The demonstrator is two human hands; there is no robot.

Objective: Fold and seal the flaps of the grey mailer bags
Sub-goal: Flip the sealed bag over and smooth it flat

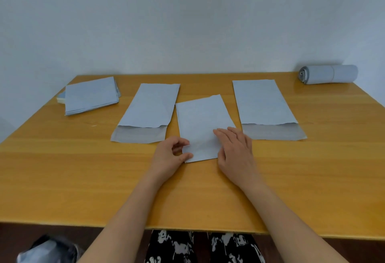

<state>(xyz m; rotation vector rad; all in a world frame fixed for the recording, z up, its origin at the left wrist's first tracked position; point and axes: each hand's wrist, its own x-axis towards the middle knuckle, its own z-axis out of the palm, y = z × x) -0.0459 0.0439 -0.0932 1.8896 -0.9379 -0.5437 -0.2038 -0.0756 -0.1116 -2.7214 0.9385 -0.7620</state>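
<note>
Right hand point(235, 150) flat, fingers straight, pressing near right part of middle bag point(201, 125). Left hand point(169, 154) pinches near left corner, thumb and finger curled on edge. Middle bag's flap looks folded already; I judge sealing underway. I'd keep left pinch as anchor, sweep right palm along fold toward the side, firm even pressure, no wrinkles. Left bag point(146, 112) and right bag point(265, 106) flank it on table point(83, 179), flaps unfolded. Stack point(90, 95) far left, roll point(329, 74) far right.

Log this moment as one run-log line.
left hand pinches middle bag corner | right hand presses its flap | two side bags' flaps open
</note>
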